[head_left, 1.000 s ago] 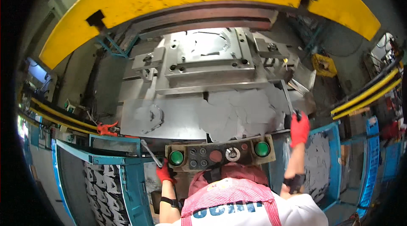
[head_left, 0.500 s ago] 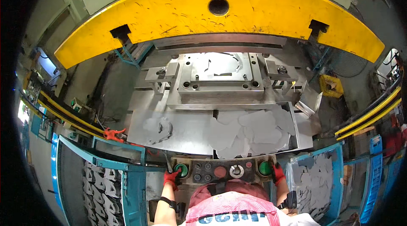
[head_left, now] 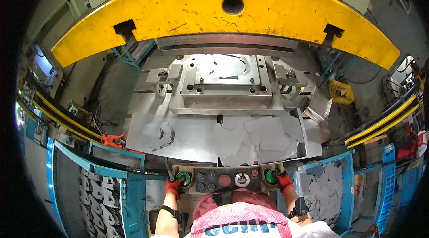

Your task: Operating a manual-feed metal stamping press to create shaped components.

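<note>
My left hand point(head_left: 173, 187), in a red glove, rests at the left green push button point(head_left: 182, 177) of a control panel point(head_left: 206, 174). Its fingers reach over the button's edge and grasp nothing. At the panel's other end, my right hand point(head_left: 284, 183), also red-gloved, has its fingers on the right green button point(head_left: 272, 176), and it too holds nothing. Beyond the panel, a flat metal sheet with cut-outs point(head_left: 229, 67) lies on the lower die point(head_left: 228, 100) of a press. The yellow press ram point(head_left: 192, 10) stands raised above it.
On the steel table, a stack of grey sheet blanks point(head_left: 268, 137) lies right and a curved dark piece point(head_left: 166, 135) left. Blue racks flank me, with formed parts point(head_left: 100, 202) left and flat grey pieces point(head_left: 321, 189) right. A yellow crate point(head_left: 341, 92) stands on the floor.
The whole view has shifted slightly to the left in the picture. Both hands stay at the green buttons, and the sheet on the die lies as before.
</note>
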A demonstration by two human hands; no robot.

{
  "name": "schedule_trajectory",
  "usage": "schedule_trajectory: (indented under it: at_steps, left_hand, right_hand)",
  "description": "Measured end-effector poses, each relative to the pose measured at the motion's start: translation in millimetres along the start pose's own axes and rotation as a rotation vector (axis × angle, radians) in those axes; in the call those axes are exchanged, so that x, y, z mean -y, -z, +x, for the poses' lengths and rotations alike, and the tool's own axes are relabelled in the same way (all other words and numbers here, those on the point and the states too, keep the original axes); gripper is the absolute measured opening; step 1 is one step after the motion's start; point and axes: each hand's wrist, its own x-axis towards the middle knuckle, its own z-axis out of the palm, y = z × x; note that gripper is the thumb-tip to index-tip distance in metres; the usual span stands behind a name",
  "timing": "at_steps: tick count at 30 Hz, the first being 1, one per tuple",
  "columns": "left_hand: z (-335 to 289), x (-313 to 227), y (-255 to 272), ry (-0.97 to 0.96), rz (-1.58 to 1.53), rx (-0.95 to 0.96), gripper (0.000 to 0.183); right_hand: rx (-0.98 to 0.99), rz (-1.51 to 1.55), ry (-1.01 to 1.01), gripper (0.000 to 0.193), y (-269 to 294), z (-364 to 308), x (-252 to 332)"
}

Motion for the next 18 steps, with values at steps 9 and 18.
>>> schedule_trajectory:
  at_steps: [9, 18]
  left_hand:
    - [-44.0, -37.2, -14.1, 0.127, 0.036, -0.018, 0.084]
    - [-59.6, -46.7, -12.5, 0.082, -0.025, -0.006, 0.088]
  right_hand:
    - [-0.226, -0.051, 0.038, 0.042, -14.3, -10.0, 7.4]
    - [-0.273, -0.146, 0.091, 0.056, -10.3, 6.1, -23.3]
